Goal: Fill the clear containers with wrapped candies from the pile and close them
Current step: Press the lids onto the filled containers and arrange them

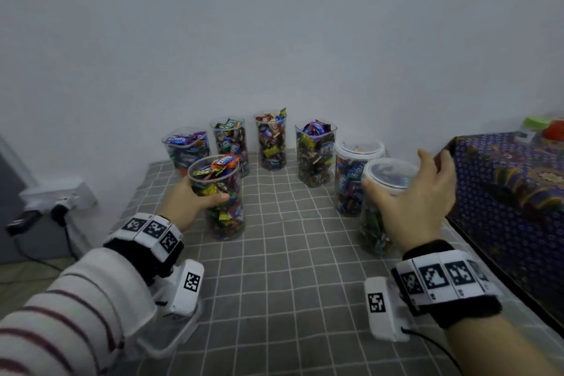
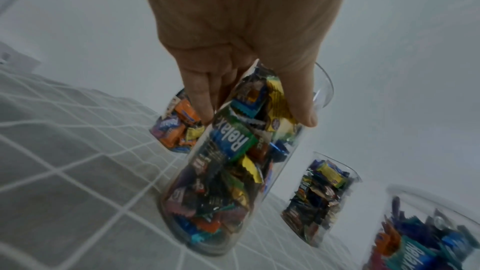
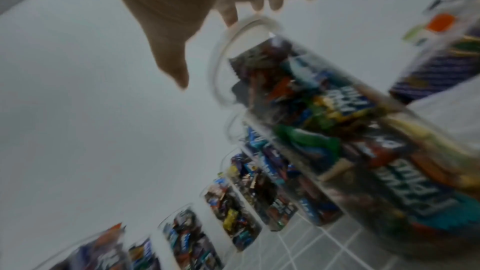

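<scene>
The left hand (image 1: 195, 201) has its fingers (image 2: 200, 98) wrapped round an open container (image 1: 221, 195) heaped above its rim with wrapped candies (image 1: 221, 163); any lid pressed on could pinch wrappers or spill the top pieces onto the checked surface (image 1: 290, 253), and a tilt would tip them out. Behind stand four more unlidded, brimming containers (image 1: 271, 140). Further right, two lidded containers (image 1: 357, 174) stand full. The right hand (image 1: 418, 192) hovers with released, spread fingers by the nearer lid (image 1: 390, 174), which could sit unsealed. No loose pile is visible.
</scene>
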{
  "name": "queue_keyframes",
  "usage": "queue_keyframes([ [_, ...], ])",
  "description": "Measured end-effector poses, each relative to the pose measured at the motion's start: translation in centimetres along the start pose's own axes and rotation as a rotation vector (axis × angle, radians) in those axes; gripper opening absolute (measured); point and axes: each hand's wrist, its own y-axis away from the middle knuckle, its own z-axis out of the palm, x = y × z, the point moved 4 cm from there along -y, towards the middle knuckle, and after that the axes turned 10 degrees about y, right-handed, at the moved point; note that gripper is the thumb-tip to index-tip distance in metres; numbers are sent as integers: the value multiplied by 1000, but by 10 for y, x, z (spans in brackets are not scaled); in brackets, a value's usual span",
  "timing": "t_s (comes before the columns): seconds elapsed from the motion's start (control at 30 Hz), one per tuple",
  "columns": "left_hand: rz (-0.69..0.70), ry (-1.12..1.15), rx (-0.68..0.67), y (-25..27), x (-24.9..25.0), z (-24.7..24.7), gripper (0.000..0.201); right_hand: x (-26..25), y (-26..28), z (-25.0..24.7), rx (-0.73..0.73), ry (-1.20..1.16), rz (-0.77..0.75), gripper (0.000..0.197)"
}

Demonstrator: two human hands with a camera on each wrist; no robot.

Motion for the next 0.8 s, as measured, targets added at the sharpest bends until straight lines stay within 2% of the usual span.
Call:
queue_keyframes([
  [0.07, -12, -4, 38, 4, -4, -8, 68, -22, 10, -12, 213, -104, -173, 63],
  [0.1, -7, 6, 58, 5, -5, -11, 65, -34, 15, -15, 271, -180, -257, 54],
  [0.13, -5, 16, 80, 5, -8, -12, 63, -45, 20, -14, 275, -257, -322, 48],
  [0.2, -1, 28, 98, 6, -10, -13, 61, -66, 22, 0, 165, -370, -363, 45],
  [0.33, 9, 25, 67, 6, -10, -11, 61, -89, 17, 58, -246, -403, -171, 59],
  [0.43, 19, 4, 72, 7, -11, -12, 67, -88, 7, 105, -460, -334, 16, 76],
  [0.53, 7, 25, 70, 9, -13, -13, 84, -84, -2, 137, -511, -269, 123, 86],
  [0.67, -14, 89, 62, 8, -20, -13, 101, -75, -18, 159, -453, -211, 225, 104],
  [0.73, -27, 117, 52, 8, -22, -13, 100, -73, -25, 167, -442, -211, 258, 106],
  [0.8, -37, 126, 42, 9, -19, -12, 89, -71, -34, 176, -431, -202, 270, 104],
])
